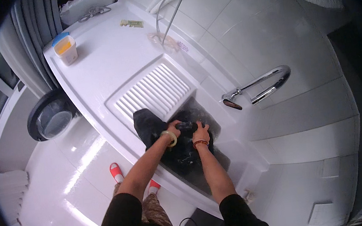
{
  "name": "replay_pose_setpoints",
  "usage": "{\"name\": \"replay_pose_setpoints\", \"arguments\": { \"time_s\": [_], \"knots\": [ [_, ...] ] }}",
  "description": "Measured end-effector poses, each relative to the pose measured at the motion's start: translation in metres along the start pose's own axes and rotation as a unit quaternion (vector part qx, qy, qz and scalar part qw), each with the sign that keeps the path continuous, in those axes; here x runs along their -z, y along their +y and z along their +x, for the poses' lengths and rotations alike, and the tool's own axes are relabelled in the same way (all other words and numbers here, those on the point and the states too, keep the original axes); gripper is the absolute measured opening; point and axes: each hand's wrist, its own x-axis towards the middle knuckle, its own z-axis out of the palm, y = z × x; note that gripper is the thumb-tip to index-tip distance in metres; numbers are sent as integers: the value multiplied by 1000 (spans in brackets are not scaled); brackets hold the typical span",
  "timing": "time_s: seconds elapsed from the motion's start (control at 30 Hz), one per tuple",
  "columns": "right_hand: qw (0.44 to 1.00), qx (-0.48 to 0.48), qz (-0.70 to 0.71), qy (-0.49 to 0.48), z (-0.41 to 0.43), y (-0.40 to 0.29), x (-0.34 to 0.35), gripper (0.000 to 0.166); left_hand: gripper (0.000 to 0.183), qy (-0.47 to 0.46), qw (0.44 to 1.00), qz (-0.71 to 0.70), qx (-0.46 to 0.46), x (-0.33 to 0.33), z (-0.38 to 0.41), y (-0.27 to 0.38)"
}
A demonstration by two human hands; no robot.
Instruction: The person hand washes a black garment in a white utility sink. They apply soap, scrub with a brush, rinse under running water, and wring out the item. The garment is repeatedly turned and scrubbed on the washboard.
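Note:
Dark wet cloth (149, 125), perhaps a garment, lies bunched in the basin of a white laundry sink (93, 89). One end of it rests up on the ribbed washboard (155, 89). My left hand (173, 130), with a pale bangle at the wrist, grips a fold of the cloth. Just to its right, my right hand (201, 134), wearing a beaded bracelet, clutches another part of the same cloth. Murky grey water (206, 113) surrounds the fabric, and its lower part is hidden below the surface.
A chrome faucet (270, 84) curves out at the basin's right. On the counter's far left stands a plastic tub (67, 52) with something orange inside, beside a blue lid (59, 38). A black-rimmed bucket (54, 117) is left of the sink. A green packet (131, 23) lies at the back.

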Motion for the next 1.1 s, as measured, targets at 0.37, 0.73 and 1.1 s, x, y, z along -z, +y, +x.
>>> {"name": "replay_pose_setpoints", "arguments": {
  "time_s": [0.37, 0.73, 1.1],
  "knots": [
    [925, 205, 307, 87, -70, -18, 49, 47, 46, 104, 933, -338, 67, -17, 30, -25],
    [944, -148, 243, 164, -33, -33, 33, 44, 42, -52, 878, -420, 222, -27, -34, 84],
    [966, -115, 187, 137, -43, -48, 48, 34, 39, -108, 920, -356, 121, -23, -36, 66]
  ]
}}
